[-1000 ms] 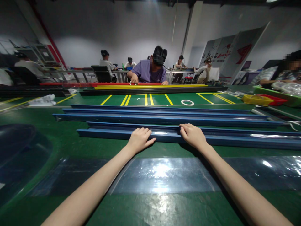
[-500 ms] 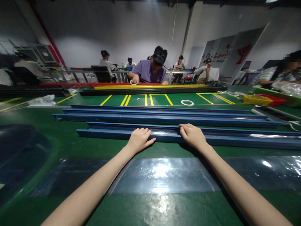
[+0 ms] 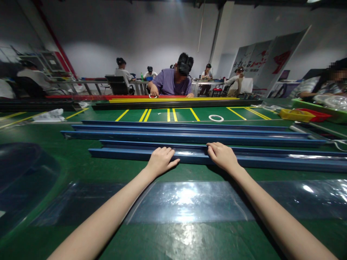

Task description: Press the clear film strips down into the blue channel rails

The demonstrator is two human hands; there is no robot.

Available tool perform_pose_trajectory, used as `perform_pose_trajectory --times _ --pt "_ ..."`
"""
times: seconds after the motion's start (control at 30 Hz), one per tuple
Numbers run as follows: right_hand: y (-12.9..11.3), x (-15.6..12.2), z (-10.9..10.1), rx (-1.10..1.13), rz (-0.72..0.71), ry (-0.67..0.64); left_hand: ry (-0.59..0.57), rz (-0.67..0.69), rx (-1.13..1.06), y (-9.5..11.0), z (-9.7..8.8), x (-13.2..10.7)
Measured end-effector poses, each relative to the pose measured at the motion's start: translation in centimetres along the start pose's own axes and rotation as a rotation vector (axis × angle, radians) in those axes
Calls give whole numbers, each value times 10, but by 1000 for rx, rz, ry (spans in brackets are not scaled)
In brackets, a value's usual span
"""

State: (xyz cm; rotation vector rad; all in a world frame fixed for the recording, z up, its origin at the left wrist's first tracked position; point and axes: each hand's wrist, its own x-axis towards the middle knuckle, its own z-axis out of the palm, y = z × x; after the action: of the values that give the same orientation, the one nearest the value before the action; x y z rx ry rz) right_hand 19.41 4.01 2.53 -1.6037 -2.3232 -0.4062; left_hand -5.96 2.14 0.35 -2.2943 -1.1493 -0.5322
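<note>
A long blue plastic channel point(image 3: 121, 154) lies across the green table in front of me. My left hand point(image 3: 160, 161) rests over its near wall, fingers bent down into the channel and thumb pointing right along the near side. Farther right, my right hand point(image 3: 223, 156) grips the same channel with fingers curled over and into it. Both fingertips are partly hidden inside the channel. Between my forearms, a clear plastic strip point(image 3: 187, 211) lies flat and shiny on the table. Just beyond the held channel lie more blue channels point(image 3: 168, 136), parallel to it.
A white tape roll point(image 3: 216, 118) lies beyond the channels. Yellow point(image 3: 173, 100) and black strips point(image 3: 173, 105) run along the far side, where a co-worker in a purple shirt point(image 3: 168, 81) leans over. A green bin point(image 3: 336, 115) stands at right; coiled clear plastic point(image 3: 24, 173) at left.
My hands and the blue channel stay in the same place. Across the table, the co-worker's hand with a white ring has shifted very slightly.
</note>
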Motion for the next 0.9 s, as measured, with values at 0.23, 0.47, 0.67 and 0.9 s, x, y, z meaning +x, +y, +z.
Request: perform_pose_trajectory --times 0.23,0.47,0.67,0.9 --pt "-1 0 -2 4 12 -28 -13 -8 -3 1 -1 0" --pt "0 -1 -2 9 -2 -26 -18 -16 -39 0 0 -1" --pt "2 2 -5 30 4 -70 17 -28 -58 0 1 -2" --pt "6 11 -10 65 -13 -172 54 -71 -15 2 0 -3"
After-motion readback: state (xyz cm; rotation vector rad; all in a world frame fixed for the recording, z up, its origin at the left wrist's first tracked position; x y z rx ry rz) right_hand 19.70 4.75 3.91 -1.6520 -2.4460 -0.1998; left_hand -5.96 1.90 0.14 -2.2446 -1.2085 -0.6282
